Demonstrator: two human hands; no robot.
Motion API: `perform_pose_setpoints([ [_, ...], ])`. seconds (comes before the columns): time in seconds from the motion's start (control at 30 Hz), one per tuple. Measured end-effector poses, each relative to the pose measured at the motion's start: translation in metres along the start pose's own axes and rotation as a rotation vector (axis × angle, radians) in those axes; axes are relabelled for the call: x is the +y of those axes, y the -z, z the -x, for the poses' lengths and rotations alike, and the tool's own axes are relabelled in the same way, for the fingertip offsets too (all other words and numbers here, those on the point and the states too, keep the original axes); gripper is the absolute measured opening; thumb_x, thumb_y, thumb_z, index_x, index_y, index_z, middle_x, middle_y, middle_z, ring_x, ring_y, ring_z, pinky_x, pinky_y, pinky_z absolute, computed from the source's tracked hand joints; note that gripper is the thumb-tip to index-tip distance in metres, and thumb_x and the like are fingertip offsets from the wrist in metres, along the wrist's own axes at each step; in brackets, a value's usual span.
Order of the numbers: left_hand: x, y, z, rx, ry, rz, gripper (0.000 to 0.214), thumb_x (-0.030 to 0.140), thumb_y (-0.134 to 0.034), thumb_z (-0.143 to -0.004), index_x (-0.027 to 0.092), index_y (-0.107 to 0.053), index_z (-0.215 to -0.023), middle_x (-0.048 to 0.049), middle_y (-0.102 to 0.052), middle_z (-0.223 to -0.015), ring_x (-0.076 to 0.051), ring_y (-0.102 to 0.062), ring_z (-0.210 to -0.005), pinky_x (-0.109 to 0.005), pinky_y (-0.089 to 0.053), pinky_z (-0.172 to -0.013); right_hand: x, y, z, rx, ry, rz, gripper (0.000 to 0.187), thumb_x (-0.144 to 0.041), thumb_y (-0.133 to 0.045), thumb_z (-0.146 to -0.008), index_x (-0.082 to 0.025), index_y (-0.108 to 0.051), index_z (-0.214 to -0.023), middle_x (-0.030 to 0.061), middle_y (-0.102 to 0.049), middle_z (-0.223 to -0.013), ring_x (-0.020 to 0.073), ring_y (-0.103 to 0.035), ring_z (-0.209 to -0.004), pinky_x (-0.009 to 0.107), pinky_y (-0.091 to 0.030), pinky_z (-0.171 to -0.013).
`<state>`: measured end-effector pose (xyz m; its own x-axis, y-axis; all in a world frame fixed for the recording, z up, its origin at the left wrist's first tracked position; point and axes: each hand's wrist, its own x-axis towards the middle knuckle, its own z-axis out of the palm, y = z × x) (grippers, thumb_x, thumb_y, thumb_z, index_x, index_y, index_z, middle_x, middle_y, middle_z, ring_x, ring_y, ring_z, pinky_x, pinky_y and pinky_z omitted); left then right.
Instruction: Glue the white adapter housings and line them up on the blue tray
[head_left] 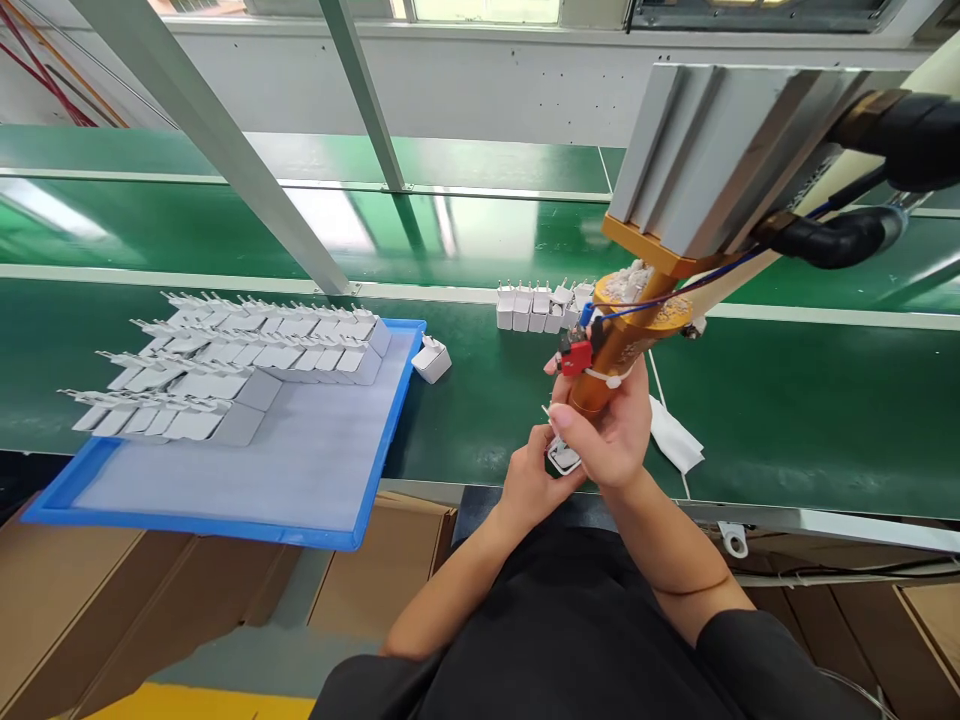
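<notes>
Below the tip of an overhead gold-coloured cylindrical tool [621,350], my left hand [529,480] pinches a small white plug adapter housing [562,458], its open side partly showing. My right hand [611,435] is closed around the tool's lower end, the thumb in front near the housing and fingertips showing behind. A red switch [576,358] with wires is strapped to the tool just above that hand. Whether the tool's tip touches the housing is hidden by my fingers.
A blue-rimmed tray [360,500] at left holds rows of white plug adapters [300,350]. A single adapter [432,360] lies beside it. More adapters [532,305] line up behind the tool. White paper [675,435] lies at right. An aluminium block [739,160] with black hoses overhangs the green bench [825,400].
</notes>
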<state>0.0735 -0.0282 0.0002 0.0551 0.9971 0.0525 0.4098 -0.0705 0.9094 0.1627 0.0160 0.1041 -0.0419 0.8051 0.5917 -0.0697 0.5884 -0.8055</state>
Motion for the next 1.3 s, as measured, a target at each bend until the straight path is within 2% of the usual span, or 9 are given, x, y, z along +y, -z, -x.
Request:
perform_pose_setpoints([
  [0.17,0.001,0.031,0.0,-0.024,0.138,0.086,0.033,0.036,-0.071,-0.077,0.02,-0.059,-0.103,0.0013,-0.071,-0.08,-0.016,-0.066,-0.067,-0.024,-0.05,-0.061,0.004,0.008,-0.001,0.038,-0.068,-0.131,0.026,-0.036,-0.065,-0.09,-0.028,-0.047,-0.107,-0.0064,-0.054,-0.071,0.0092,-0.046,-0.044,0.025,-0.04,-0.04],
  [0.4,0.001,0.068,-0.001,-0.121,0.187,0.094,0.033,0.04,-0.067,-0.082,0.02,-0.064,-0.108,0.0014,-0.071,-0.087,-0.015,-0.063,-0.074,-0.023,-0.048,-0.069,0.015,0.026,-0.003,0.164,-0.055,0.009,0.038,-0.026,-0.077,-0.082,-0.028,-0.048,-0.106,-0.0101,-0.05,-0.065,0.0077,-0.045,-0.045,0.025,-0.041,-0.045],
  [0.67,-0.029,0.08,-0.014,-0.068,0.097,-0.201,0.038,0.029,-0.073,-0.076,0.022,-0.067,-0.113,-0.004,-0.067,-0.101,-0.023,-0.063,-0.097,-0.033,-0.051,-0.087,0.022,0.04,-0.003,0.174,-0.089,0.05,0.04,-0.031,-0.077,-0.083,-0.028,-0.05,-0.112,-0.0072,-0.055,-0.074,0.0071,-0.043,-0.046,0.026,-0.041,-0.045],
  [0.77,-0.028,0.082,-0.02,-0.117,0.142,-0.174,0.044,0.037,-0.074,-0.078,0.021,-0.065,-0.118,-0.0064,-0.07,-0.11,-0.026,-0.065,-0.102,-0.036,-0.051,-0.091,0.022,0.043,-0.002,0.199,-0.108,0.062,0.039,-0.031,-0.078,-0.082,-0.028,-0.051,-0.109,-0.0057,-0.057,-0.076,0.0072,-0.043,-0.046,0.027,-0.04,-0.045],
  [0.87,-0.022,0.078,-0.026,-0.135,0.165,-0.122,0.043,0.045,-0.064,-0.088,0.02,-0.063,-0.123,-0.008,-0.072,-0.113,-0.025,-0.067,-0.102,-0.036,-0.051,-0.091,0.022,0.045,-0.002,0.213,-0.117,0.055,0.038,-0.032,-0.079,-0.081,-0.028,-0.052,-0.107,-0.0047,-0.058,-0.077,0.0076,-0.043,-0.045,0.028,-0.04,-0.044],
  [0.97,-0.02,0.07,-0.032,-0.116,0.093,-0.09,0.043,0.036,-0.054,-0.093,0.02,-0.057,-0.133,-0.007,-0.073,-0.114,-0.021,-0.068,-0.1,-0.032,-0.052,-0.086,0.023,0.047,-0.001,0.212,-0.125,0.064,0.039,-0.034,-0.079,-0.081,-0.028,-0.052,-0.108,-0.0049,-0.057,-0.075,0.0078,-0.042,-0.044,0.028,-0.041,-0.045],
  [1.07,-0.027,0.065,-0.033,-0.067,-0.09,-0.152,0.045,0.024,-0.048,-0.092,0.02,-0.055,-0.136,-0.0057,-0.074,-0.105,-0.02,-0.066,-0.096,-0.031,-0.051,-0.083,0.022,0.048,-0.001,0.209,-0.134,0.074,0.04,-0.036,-0.078,-0.081,-0.028,-0.051,-0.11,-0.0058,-0.056,-0.072,0.0079,-0.042,-0.045,0.028,-0.041,-0.045],
  [1.2,-0.037,0.074,-0.026,-0.037,-0.387,-0.368,0.045,0.021,-0.048,-0.093,0.018,-0.055,-0.137,-0.009,-0.072,-0.11,-0.024,-0.06,-0.105,-0.04,-0.045,-0.095,0.022,0.051,0.0,0.209,-0.136,0.061,0.038,-0.033,-0.077,-0.082,-0.027,-0.052,-0.111,-0.0079,-0.051,-0.066,0.0083,-0.042,-0.045,0.026,-0.04,-0.045],
  [1.3,-0.042,0.084,-0.021,-0.063,-0.474,-0.449,0.046,0.024,-0.046,-0.099,0.02,-0.048,-0.145,-0.0106,-0.069,-0.121,-0.025,-0.058,-0.111,-0.042,-0.045,-0.098,0.023,0.053,0.001,0.212,-0.12,0.048,0.039,-0.029,-0.077,-0.083,-0.028,-0.053,-0.113,-0.0097,-0.046,-0.061,0.0097,-0.044,-0.048,0.026,-0.042,-0.047],
])
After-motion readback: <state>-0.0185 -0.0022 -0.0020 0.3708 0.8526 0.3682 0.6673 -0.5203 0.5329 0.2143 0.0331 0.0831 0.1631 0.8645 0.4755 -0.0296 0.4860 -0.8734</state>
